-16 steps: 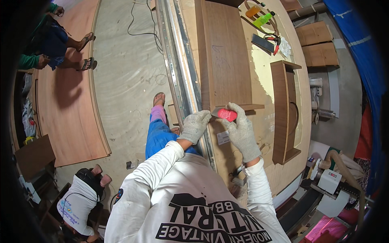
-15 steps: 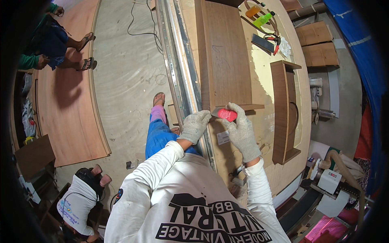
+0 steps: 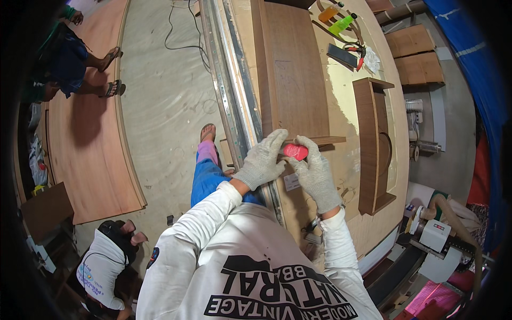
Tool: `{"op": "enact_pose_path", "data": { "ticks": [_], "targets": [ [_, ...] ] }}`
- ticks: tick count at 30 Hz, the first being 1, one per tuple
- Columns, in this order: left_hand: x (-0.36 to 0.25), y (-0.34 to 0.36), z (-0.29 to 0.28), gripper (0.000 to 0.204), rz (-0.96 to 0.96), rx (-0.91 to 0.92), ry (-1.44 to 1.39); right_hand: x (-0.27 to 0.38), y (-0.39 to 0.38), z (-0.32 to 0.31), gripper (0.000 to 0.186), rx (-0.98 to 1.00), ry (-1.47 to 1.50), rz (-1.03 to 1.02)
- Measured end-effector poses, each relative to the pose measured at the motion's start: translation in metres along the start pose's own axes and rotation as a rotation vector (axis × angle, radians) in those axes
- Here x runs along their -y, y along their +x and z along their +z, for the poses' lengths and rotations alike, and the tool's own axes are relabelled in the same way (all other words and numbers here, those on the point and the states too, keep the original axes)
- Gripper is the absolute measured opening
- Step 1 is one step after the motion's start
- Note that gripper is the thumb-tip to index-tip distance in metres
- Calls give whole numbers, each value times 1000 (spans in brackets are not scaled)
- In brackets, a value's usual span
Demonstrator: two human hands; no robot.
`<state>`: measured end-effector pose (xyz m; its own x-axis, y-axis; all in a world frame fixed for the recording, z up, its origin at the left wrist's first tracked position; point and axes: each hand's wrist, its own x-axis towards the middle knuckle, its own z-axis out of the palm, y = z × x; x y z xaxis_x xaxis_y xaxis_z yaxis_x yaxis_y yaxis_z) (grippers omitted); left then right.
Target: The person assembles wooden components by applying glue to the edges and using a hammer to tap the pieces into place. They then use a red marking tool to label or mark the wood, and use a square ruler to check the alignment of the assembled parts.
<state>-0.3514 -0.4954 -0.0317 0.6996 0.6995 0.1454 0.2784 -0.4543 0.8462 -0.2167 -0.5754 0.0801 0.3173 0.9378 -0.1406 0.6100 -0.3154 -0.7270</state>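
My right hand (image 3: 318, 178), in a pale knitted glove, grips a small red object (image 3: 295, 151) with a flat grey blade-like part on its left side; it looks like a short scraper. Just left of that grey part is my gloved left hand (image 3: 261, 161), fingers stretched and thumb apart, holding nothing that I can see. Whether it touches the blade I cannot tell. Directly beyond both hands lies a brown wooden box-like panel (image 3: 298, 90) with raised edges, its near edge close to my fingertips. A small white label (image 3: 292, 182) sits on the tabletop below the red object.
A narrow wooden frame piece (image 3: 368, 154) lies to the right. Farther back are an orange bottle (image 3: 331, 12), a green bottle (image 3: 341, 25), a dark block (image 3: 342, 56) and red-handled pliers (image 3: 361, 57). Metal rails (image 3: 234, 96) edge the table. Other people are at the left.
My left hand has moved forward and right, its fingers spreading from a pinch by the blade. The red object has shifted slightly left in my right hand.
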Motion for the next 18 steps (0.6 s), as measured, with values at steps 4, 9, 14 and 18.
{"op": "enact_pose_path", "data": {
  "ticks": [4,9,14,18],
  "targets": [
    [0,17,4,66,55,87,0,1,0,0,48,-11,-29,-22],
    [0,31,2,45,124,168,136,-6,3,-1,50,-7,-33,-17],
    [16,36,15,37,138,224,197,-3,3,-1,52,-9,-27,-35],
    [17,35,19,35,76,217,217,7,6,-1,53,11,14,18]
  ]
}}
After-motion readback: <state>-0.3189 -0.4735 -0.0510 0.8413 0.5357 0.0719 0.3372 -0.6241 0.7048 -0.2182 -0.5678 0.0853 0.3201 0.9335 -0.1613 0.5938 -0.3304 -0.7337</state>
